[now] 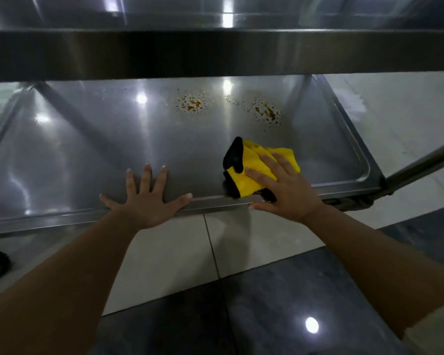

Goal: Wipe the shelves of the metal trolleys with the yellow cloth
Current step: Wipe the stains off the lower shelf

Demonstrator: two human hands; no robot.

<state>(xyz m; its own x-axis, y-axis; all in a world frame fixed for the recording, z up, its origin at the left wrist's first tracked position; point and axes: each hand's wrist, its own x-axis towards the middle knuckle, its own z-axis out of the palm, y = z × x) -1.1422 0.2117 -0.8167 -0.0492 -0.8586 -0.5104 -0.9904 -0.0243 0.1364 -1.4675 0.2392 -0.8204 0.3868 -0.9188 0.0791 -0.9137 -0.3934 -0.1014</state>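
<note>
The crumpled yellow cloth with black edging (254,170) lies on the lower stainless-steel trolley shelf (113,139), near its front rim and toward the right end. The right hand (285,188) presses flat on it, fingers straight and spread, thumb at the rim. The left hand (146,198) rests palm-down on the bare shelf beside it, its 5 fingers splayed wide, holding nothing. Both forearms reach forward. Behind the cloth sit 2 patches of orange-brown spatter (192,105). A steel upper shelf edge (215,52) spans above.

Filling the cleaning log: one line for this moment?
right hand presses yellow cloth on lower shelf | left hand flat | stains unwiped
</note>
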